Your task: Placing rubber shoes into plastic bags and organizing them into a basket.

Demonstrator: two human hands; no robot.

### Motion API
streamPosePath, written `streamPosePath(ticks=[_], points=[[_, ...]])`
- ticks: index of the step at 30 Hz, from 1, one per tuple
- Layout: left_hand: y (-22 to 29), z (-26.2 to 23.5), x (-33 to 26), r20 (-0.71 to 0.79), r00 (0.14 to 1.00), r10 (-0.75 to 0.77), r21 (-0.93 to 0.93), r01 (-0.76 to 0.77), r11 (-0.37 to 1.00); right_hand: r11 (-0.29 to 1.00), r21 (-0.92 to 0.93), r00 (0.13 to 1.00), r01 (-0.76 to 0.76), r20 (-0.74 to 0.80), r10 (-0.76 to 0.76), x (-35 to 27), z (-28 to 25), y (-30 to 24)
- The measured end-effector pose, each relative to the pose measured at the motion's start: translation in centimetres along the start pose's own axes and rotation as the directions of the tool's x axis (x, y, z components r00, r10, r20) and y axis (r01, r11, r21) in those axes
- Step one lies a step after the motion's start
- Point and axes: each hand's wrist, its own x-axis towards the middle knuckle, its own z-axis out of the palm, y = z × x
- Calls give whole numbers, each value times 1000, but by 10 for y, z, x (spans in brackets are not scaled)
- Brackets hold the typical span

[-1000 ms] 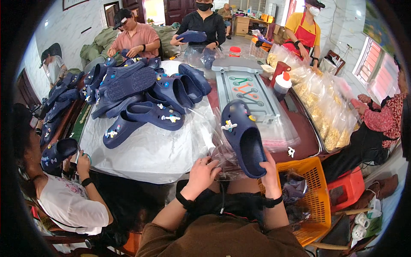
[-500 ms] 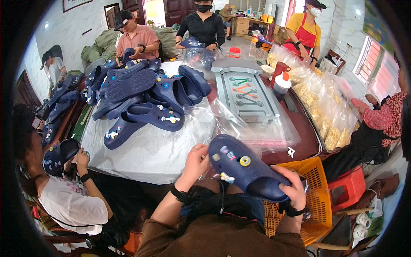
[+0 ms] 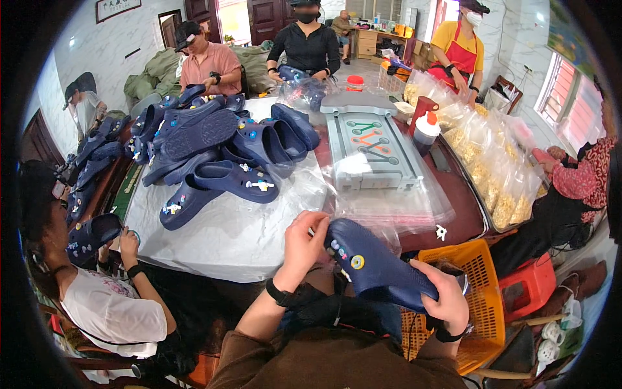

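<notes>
A navy blue foam clog [image 3: 376, 269] with colourful charms on its upper is tilted in front of me, toe pointing up and left. My right hand [image 3: 447, 298] is closed round its heel end. Beside the toe, my left hand [image 3: 304, 243] has its thumb and fingertips pinched together; what they hold, if anything, I cannot make out. Thin clear plastic film [image 3: 301, 185] lies just beyond that hand. A large heap of similar navy clogs [image 3: 201, 133] covers the left part of the table.
A grey folding stool [image 3: 369, 146] lies on clear bags [image 3: 408, 214] past the clog. Farther right stand a glue bottle [image 3: 426, 133] and bags of golden pieces [image 3: 492, 168]. An orange crate [image 3: 483, 292] is by my right arm. Co-workers sit or stand around the table.
The clog has turned so its side shows more and its top less. My left hand has risen slightly and moved right, to the clog's toe. My right hand keeps its hold.
</notes>
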Motion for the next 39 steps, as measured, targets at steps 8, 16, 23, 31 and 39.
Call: streamPosePath(ticks=[8,16,23,31,39], points=[[26,16,-7,102,939,330,145,-342,929,997,0,987,-81,-143,81,16,34,-5],[31,1,-7,74,906,416,170,-423,890,970,242,967,-24,-239,83,36,74,10],[32,2,-10,96,910,402,98,-411,906,749,656,939,-90,-194,283,43,115,46],[22,-9,-12,112,952,284,19,-288,958,996,89,924,30,-382,6,43,109,25],[29,-10,-25,277,937,212,-105,-189,976,997,42,859,-63,-506,75,42,125,38]])
